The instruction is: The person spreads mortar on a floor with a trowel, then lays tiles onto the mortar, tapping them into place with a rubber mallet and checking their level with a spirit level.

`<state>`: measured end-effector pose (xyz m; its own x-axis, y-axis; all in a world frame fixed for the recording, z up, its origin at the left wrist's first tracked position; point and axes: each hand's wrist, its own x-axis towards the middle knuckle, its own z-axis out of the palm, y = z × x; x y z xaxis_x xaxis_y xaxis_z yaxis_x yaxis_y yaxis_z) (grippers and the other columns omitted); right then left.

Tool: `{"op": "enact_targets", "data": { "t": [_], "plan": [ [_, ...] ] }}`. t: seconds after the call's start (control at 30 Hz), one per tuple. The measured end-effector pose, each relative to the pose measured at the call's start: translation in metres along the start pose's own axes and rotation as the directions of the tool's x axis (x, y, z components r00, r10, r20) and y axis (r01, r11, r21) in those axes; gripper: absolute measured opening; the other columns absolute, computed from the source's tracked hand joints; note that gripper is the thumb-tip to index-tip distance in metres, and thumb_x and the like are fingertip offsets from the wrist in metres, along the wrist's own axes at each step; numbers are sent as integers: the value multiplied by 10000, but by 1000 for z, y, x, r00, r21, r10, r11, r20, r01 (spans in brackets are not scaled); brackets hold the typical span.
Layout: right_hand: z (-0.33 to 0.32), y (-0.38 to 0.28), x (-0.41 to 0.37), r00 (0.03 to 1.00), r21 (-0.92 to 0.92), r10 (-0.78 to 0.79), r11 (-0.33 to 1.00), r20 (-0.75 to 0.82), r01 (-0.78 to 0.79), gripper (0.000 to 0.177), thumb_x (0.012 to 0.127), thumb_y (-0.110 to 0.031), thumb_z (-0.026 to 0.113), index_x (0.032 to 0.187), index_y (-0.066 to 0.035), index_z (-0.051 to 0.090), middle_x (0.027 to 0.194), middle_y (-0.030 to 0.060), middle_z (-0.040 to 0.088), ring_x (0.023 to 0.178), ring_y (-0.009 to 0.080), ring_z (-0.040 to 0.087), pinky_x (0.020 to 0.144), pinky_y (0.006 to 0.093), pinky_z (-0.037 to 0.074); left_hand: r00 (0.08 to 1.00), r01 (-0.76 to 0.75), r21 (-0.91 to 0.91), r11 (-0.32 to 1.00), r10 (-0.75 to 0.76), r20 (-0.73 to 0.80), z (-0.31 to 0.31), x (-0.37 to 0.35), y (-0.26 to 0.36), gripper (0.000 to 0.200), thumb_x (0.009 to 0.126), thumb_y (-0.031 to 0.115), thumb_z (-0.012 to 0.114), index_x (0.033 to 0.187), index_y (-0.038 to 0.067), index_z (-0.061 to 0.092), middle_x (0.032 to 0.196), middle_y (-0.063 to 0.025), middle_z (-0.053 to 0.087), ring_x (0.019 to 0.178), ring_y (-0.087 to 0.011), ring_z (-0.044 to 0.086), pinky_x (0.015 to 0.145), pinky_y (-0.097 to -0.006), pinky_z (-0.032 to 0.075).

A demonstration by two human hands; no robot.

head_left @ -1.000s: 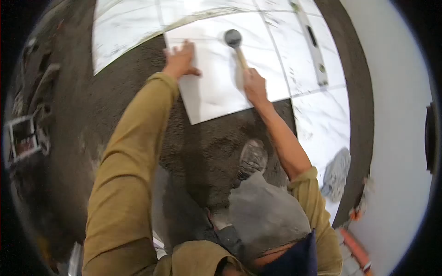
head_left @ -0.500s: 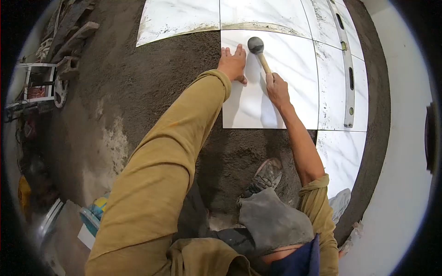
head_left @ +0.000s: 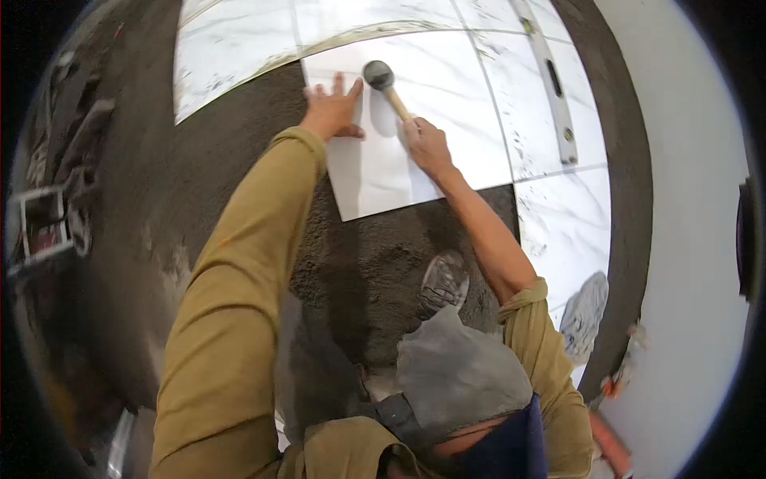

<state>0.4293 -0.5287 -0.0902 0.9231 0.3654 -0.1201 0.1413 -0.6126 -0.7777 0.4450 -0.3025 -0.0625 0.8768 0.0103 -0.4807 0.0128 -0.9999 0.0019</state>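
Note:
A white marble-patterned floor tile (head_left: 451, 84) lies on dark mortar, its top and right edges along neighbouring tiles. My left hand (head_left: 331, 112) rests near the tile's left edge, fingers spread and palm down. In my right hand (head_left: 429, 149) is the wooden handle of a rubber mallet (head_left: 378, 75), fingers wrapped round it. The mallet's dark round head is over the upper left part of the tile, just right of my left fingertips.
A spirit level (head_left: 552, 80) lies on the laid tiles at the right. Rough mortar (head_left: 239, 152) spreads to the left and below. The white wall (head_left: 694, 199) stands on the right. A grey plastic bag (head_left: 584, 315) sits at lower right, and a metal frame (head_left: 46, 223) at far left.
The whole view has turned and shifted, so the tile and both hands appear further left. My left hand stays spread by the tile's edge, and the mallet stays in my right hand.

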Motion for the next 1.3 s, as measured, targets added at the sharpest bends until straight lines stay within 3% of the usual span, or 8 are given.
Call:
{"op": "enact_targets", "data": {
  "t": [0.07,0.1,0.2,0.27,0.73,0.8,0.9,1.3],
  "plan": [
    [-7,3,-21,991,33,106,994,-82,-103,342,1003,-338,465,1029,-26,603,847,259,654,701,469,626,662,531,514,997,5,50,999,-9,82,-9,-4,9,1161,686,596,813,1559,437,63,1632,-231,18,1407,-584,214,1112,-733,158],
    [-9,12,-35,985,-43,-59,998,-164,53,359,997,-360,469,1038,-23,587,829,267,663,715,472,636,658,540,513,995,17,57,998,-22,100,-8,0,11,1115,706,576,810,1534,522,65,1632,-232,9,1406,-590,208,1099,-751,159],
    [-20,22,-51,969,59,194,981,-155,-186,318,997,-330,471,1017,-28,568,820,268,660,709,475,636,640,543,513,993,2,82,997,-12,120,-10,1,12,1104,725,550,809,1541,500,67,1627,-245,19,1386,-607,237,1081,-764,177],
    [-24,29,-49,981,-10,38,999,-189,-40,336,998,-336,457,987,-18,565,808,274,658,723,476,641,643,543,514,993,0,90,996,-10,116,-13,2,13,1115,716,542,819,1544,493,74,1624,-254,41,1375,-615,252,1070,-768,194],
    [-33,43,-85,955,86,259,965,-146,-248,378,1002,-351,443,1060,-5,586,783,238,645,693,407,645,630,511,528,993,6,101,995,-18,118,-6,7,12,1114,717,548,815,1544,495,71,1631,-230,54,1388,-587,262,1076,-773,178],
    [-33,54,-87,974,-289,-166,950,-154,116,437,1004,-379,428,1093,20,584,781,261,657,699,434,648,658,544,517,992,13,116,993,-28,123,-7,9,13,1122,706,550,821,1546,490,79,1627,-240,64,1385,-586,272,1060,-783,190],
    [-42,41,-106,950,84,234,972,-205,-221,438,1006,-375,424,1071,29,581,752,264,652,690,448,644,663,550,517,995,9,97,995,-18,96,-5,8,15,1145,689,549,838,1550,476,86,1616,-271,64,1373,-599,278,1031,-798,212],
    [-59,59,-118,934,66,281,960,-220,-273,472,1005,-409,428,1075,26,600,706,251,642,659,443,652,644,555,514,995,71,97,993,-77,61,-9,-2,31,1092,729,680,734,1569,412,90,1619,-259,57,1396,-588,240,1042,-794,198]
  ]
}}
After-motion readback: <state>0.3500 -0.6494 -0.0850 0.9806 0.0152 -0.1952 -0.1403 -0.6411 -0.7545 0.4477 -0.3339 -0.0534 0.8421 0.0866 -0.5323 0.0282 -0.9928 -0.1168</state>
